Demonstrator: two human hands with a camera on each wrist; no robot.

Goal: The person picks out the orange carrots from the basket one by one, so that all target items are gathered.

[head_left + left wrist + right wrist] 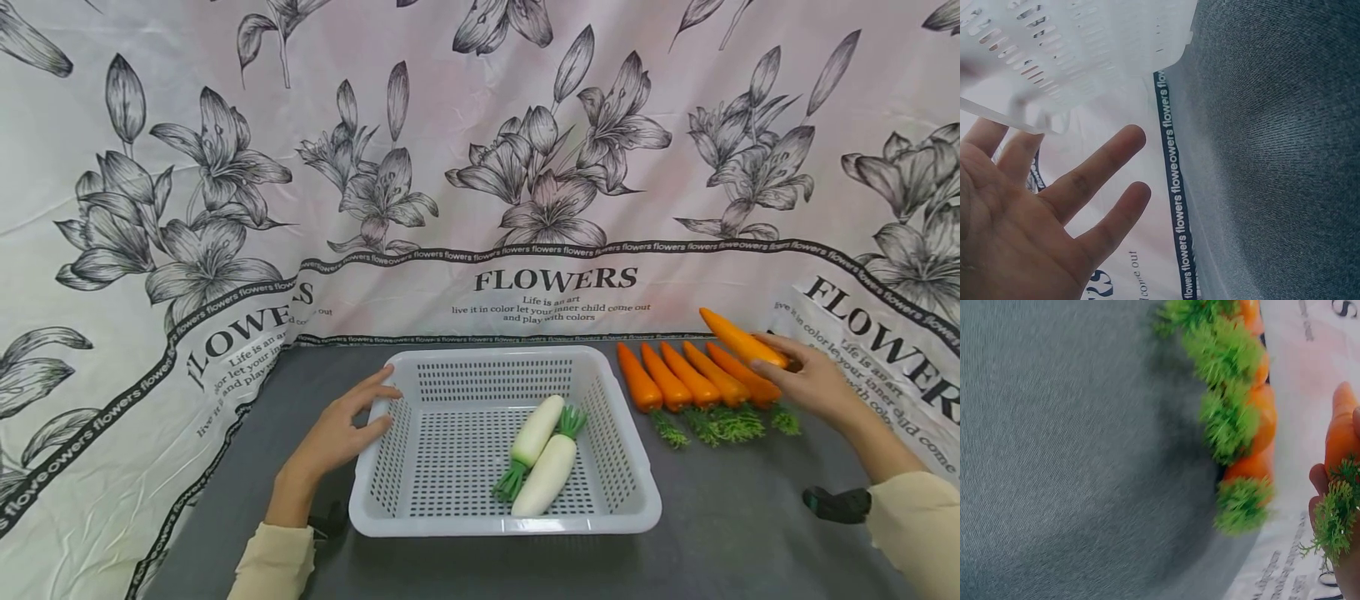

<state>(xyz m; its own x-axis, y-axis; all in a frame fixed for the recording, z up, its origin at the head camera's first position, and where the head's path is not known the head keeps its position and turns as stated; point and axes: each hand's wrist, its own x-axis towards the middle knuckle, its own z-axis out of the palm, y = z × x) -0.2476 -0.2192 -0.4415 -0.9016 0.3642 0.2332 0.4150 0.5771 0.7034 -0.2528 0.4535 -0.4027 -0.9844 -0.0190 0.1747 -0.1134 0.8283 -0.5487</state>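
Observation:
My right hand grips a carrot by its thick end, raised over the right end of a row of carrots. In the right wrist view the held carrot shows its leafy top beside my fingers. At the left rim of a white plastic basket rests my left hand. Its fingers are spread and mostly straight, the fingertips at the rim, as the left wrist view of the hand also shows. Two white radishes with green tops lie in the basket's right half.
The carrots on the grey table lie side by side, green tops toward me, close to the basket's right wall. A flower-printed cloth hangs behind and along both sides. A black device sits at my right wrist.

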